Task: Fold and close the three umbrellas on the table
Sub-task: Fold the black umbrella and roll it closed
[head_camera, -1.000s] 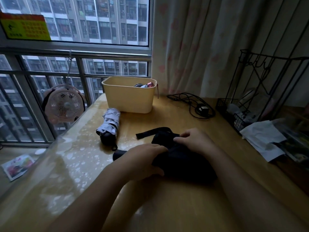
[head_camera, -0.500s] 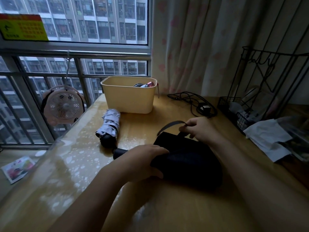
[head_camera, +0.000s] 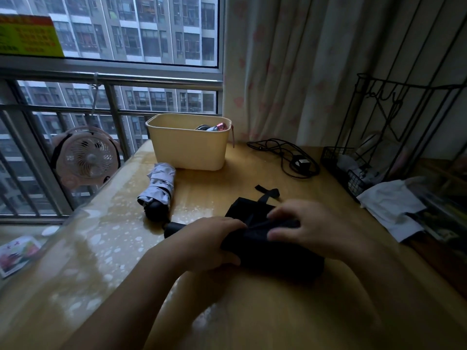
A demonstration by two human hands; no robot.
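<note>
Black umbrella (head_camera: 273, 253): lies flat on the table (head_camera: 252, 311), well in front of the tub (head_camera: 187, 150), on the side near the person. Its cloth is bunched up and not yet tied.
Strap (head_camera: 267, 192): sticks out of the black umbrella on the side facing the tub. It lies loose on the table and no hand touches it.
Handle (head_camera: 174, 228): black and round, poking out from under the left hand (head_camera: 207, 241), in front of the tub's left end.
Left hand: fingers curled round the black umbrella close to the handle, holding it.
Right hand (head_camera: 310, 228): sits on top of the black cloth, fingers bent and thumb below them, pinching a fold.
Grey umbrella (head_camera: 158, 190): folded up, lying just in front of the tub's left corner. Its dark end points away from the tub, toward the person. No hand is on it.
Tub: cream plastic, at the far side of the table by the window (head_camera: 126, 34).
Pink thing (head_camera: 222, 126): peeks over the tub's rim at the right end, with something dark beside it. Too small to tell what it is.
Cable (head_camera: 285, 157): black, coiled on the table right of the tub.
Rack (head_camera: 353, 170): black wire, far right of the tub.
White cloth (head_camera: 389, 205): right of the tub and nearer the person, beside the rack.
Fan (head_camera: 87, 157): small and pink, left of the tub, off the table, by the window.
</note>
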